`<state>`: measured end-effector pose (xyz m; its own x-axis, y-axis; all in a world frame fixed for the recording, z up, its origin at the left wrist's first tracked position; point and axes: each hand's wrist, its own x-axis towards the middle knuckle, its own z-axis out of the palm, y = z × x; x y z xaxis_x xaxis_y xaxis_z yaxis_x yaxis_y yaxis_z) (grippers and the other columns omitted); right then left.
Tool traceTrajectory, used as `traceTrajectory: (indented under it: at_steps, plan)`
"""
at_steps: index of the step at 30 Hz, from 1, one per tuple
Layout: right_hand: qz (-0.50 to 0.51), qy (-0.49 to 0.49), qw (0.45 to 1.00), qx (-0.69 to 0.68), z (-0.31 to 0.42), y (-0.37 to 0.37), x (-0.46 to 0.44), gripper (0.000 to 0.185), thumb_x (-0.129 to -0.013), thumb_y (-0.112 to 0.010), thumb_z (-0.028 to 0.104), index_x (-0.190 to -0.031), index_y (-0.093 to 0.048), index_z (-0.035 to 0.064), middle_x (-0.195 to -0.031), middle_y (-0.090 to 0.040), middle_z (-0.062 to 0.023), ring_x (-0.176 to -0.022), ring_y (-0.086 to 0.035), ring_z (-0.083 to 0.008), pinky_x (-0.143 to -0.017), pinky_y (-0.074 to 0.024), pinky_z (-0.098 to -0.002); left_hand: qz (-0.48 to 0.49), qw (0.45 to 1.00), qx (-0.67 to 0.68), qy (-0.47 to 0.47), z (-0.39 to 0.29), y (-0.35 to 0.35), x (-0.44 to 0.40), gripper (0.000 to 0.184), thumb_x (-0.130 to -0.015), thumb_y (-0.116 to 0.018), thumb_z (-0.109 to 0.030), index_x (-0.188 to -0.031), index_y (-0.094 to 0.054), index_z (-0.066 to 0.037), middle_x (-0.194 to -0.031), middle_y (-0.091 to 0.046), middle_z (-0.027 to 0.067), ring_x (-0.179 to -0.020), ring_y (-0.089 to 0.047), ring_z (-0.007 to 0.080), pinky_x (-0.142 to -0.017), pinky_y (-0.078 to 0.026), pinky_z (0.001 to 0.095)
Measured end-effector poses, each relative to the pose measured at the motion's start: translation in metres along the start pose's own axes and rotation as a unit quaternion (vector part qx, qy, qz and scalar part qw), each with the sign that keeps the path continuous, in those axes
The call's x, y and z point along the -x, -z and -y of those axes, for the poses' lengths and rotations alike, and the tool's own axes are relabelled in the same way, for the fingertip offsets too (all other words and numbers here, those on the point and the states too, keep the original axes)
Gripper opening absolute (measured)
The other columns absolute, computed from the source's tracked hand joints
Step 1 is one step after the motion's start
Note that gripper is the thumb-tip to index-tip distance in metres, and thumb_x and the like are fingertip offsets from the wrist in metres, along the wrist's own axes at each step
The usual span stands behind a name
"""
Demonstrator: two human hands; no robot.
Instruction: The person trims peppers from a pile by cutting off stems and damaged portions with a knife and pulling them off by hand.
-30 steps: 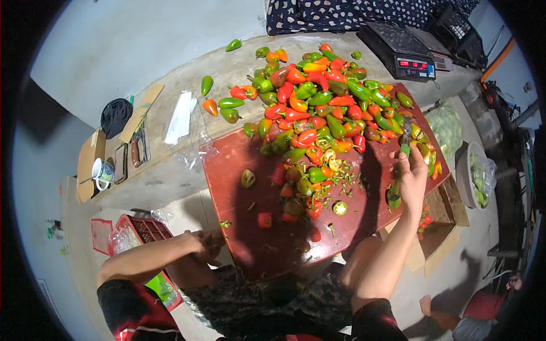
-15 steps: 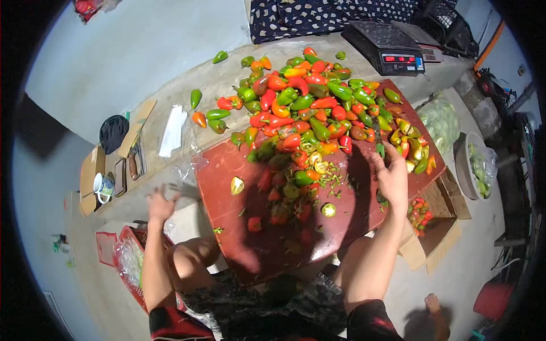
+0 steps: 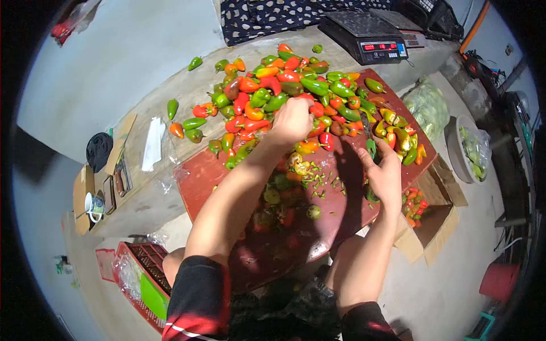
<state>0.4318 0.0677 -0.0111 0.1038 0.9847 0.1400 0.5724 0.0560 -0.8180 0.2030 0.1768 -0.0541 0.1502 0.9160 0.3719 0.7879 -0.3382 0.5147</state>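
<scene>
A big heap of red, green and orange peppers (image 3: 259, 98) covers the far part of a red board (image 3: 196, 177). My left hand (image 3: 293, 119) is in the heap, its fingers curled down among the peppers. Whatever they grip is hidden. At the board's right side my right hand (image 3: 382, 173) is closed around a knife (image 3: 371, 148) with a green handle, its dark blade pointing away from me. Cut pepper pieces (image 3: 405, 139) lie beyond that hand. Small green trimmings (image 3: 319, 184) and a cut pepper end (image 3: 313, 212) lie on the board nearer me.
A digital scale (image 3: 378, 48) stands at the back. On the right are a bag of green vegetables (image 3: 426, 108), a tub (image 3: 455, 148) and a cardboard box (image 3: 446, 230) holding peppers. A red crate (image 3: 151, 256) is at lower left, a mug (image 3: 95, 206) on the ledge.
My left hand has moved from beside the board's left edge, where it was open, into the pepper heap. My right hand keeps the knife at the board's right side. The view has shifted slightly.
</scene>
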Motion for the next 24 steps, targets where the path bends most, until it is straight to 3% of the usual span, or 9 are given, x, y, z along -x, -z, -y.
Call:
traceTrajectory:
  at_steps: [4,9,11,12,13,16,19,23,24]
  plan:
    - [-0.021,0.021,1.0,0.004,0.002,0.001,0.001,0.04,-0.086,-0.072,0.018,-0.119,-0.063,-0.003,-0.098,-0.071,-0.0218,-0.09,-0.069,-0.0291,-0.083,-0.0513,-0.0381,0.097,0.989,-0.085,0.066,-0.004,-0.025,-0.021,0.014,-0.082,-0.064,-0.01,-0.089,-0.07,0.0,-0.088,-0.065,0.0286,-0.087,-0.067,0.0423,-0.078,-0.053,0.0487]
    - [0.006,-0.01,1.0,-0.019,0.013,0.005,0.002,0.036,-0.087,-0.071,0.016,-0.117,-0.064,-0.0027,-0.095,-0.071,-0.0209,-0.084,-0.069,-0.0287,-0.079,-0.0514,-0.0382,0.078,0.995,-0.034,0.045,-0.008,-0.013,-0.013,0.011,-0.084,-0.062,-0.006,-0.085,-0.071,0.0,-0.081,-0.067,0.0239,-0.08,-0.068,0.0402,-0.074,-0.053,0.0465]
    - [-0.001,-0.003,1.0,-0.005,0.017,0.003,0.002,0.036,-0.086,-0.071,0.012,-0.117,-0.063,-0.0027,-0.091,-0.071,-0.0196,-0.083,-0.068,-0.0246,-0.077,-0.0515,-0.0372,0.01,0.996,0.093,-0.004,-0.008,0.0,-0.008,0.009,-0.083,-0.064,-0.003,-0.088,-0.071,-0.001,-0.08,-0.068,0.0212,-0.075,-0.069,0.0347,-0.071,-0.054,0.0414]
    - [0.005,-0.024,1.0,-0.016,0.023,0.003,0.003,0.038,-0.083,-0.073,0.011,-0.117,-0.064,-0.0019,-0.087,-0.07,-0.0161,-0.079,-0.067,-0.0208,-0.074,-0.0512,-0.0349,-0.007,0.993,0.117,0.005,-0.015,0.009,-0.004,0.009,-0.084,-0.066,-0.001,-0.091,-0.071,0.001,-0.076,-0.07,0.0143,-0.067,-0.068,0.0218,-0.065,-0.053,0.0337]
    - [0.01,-0.044,0.999,-0.026,0.027,0.002,0.004,0.039,-0.081,-0.075,0.01,-0.117,-0.064,-0.0011,-0.084,-0.069,-0.0125,-0.075,-0.065,-0.0171,-0.071,-0.0508,-0.0325,-0.008,0.993,0.118,0.004,-0.021,0.018,0.0,0.009,-0.084,-0.066,-0.001,-0.091,-0.071,0.001,-0.076,-0.07,0.0143,-0.067,-0.068,0.0218,-0.065,-0.053,0.0337]
    - [-0.011,-0.018,0.992,-0.122,0.026,-0.013,0.003,0.044,-0.074,-0.082,0.009,-0.113,-0.065,0.0002,-0.079,-0.063,-0.0025,-0.067,-0.055,-0.0088,-0.065,-0.0472,-0.0261,0.025,0.958,0.283,0.033,-0.044,0.054,0.016,0.009,-0.088,-0.068,-0.004,-0.092,-0.071,0.004,-0.07,-0.064,-0.0016,-0.064,-0.055,0.0041,-0.057,-0.045,0.023]
    - [0.033,0.035,0.963,-0.266,0.035,-0.029,0.008,0.046,-0.069,-0.087,0.01,-0.109,-0.065,0.0011,-0.081,-0.058,0.0035,-0.065,-0.048,-0.0055,-0.061,-0.0433,-0.0229,0.065,0.95,0.297,0.073,-0.066,0.089,0.039,0.009,-0.088,-0.069,-0.005,-0.092,-0.071,0.003,-0.071,-0.064,-0.003,-0.063,-0.054,0.0034,-0.056,-0.043,0.0221]
    - [0.124,0.037,0.96,-0.246,0.041,-0.041,0.016,0.045,-0.07,-0.088,0.01,-0.108,-0.065,0.0019,-0.08,-0.058,0.0072,-0.07,-0.047,-0.0037,-0.06,-0.0403,-0.0211,0.072,0.911,0.39,0.111,-0.061,0.11,0.071,0.01,-0.087,-0.072,-0.006,-0.092,-0.07,0.002,-0.075,-0.065,-0.0026,-0.068,-0.057,0.0038,-0.06,-0.046,0.0205]
    - [0.149,0.046,0.956,-0.25,0.042,-0.044,0.02,0.041,-0.072,-0.087,0.009,-0.107,-0.066,0.0023,-0.079,-0.057,0.0082,-0.068,-0.047,-0.0032,-0.06,-0.0395,-0.0205,0.079,0.909,0.397,0.1,-0.06,0.115,0.082,0.018,-0.086,-0.072,-0.005,-0.102,-0.067,0.003,-0.082,-0.068,-0.0001,-0.078,-0.062,0.0048,-0.068,-0.051,0.0217]
